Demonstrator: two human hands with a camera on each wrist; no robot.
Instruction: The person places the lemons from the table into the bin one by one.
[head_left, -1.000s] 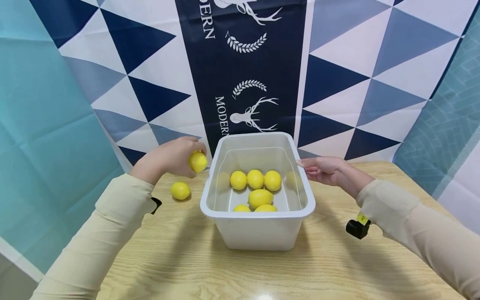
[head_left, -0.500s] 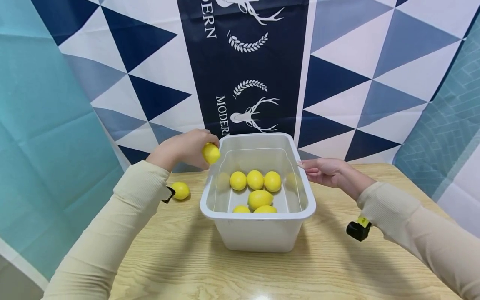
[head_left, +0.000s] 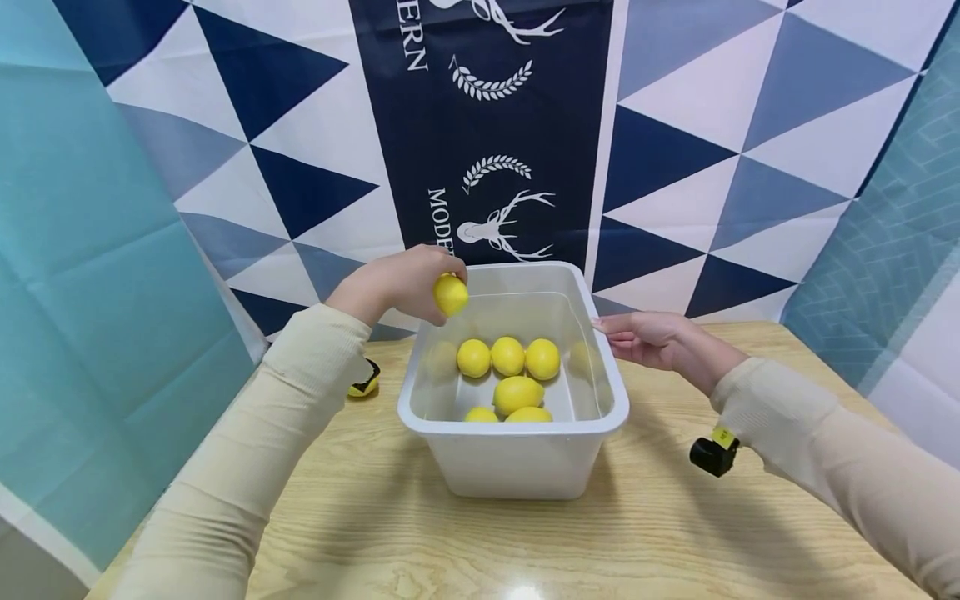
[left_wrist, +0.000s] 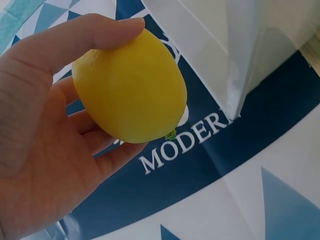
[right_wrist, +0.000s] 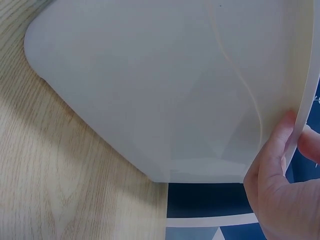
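My left hand (head_left: 411, 282) grips a yellow lemon (head_left: 452, 294) at the rear left rim of a white plastic bin (head_left: 517, 467). The left wrist view shows the thumb across one side of that lemon (left_wrist: 132, 90) and the fingers behind it; a small green stem tip sticks out. On the bin's right side, my right hand (head_left: 652, 337) pinches the rim. In the right wrist view, this hand (right_wrist: 280, 185) has its thumb on one side of the lip and fingers on the other. Inside the bin lie several lemons (head_left: 519, 394), the nearest ones partly hidden by the front wall.
Another lemon (head_left: 364, 390) lies on the wooden table (head_left: 360, 508) left of the bin, partly covered by the black device on my left wrist. Behind the bin hangs a patterned cloth (head_left: 667, 167) with triangles and a dark deer panel.
My left hand has carried its lemon rightward and slightly up, from left of the bin to its rear left rim. The right hand and the bin stay put.
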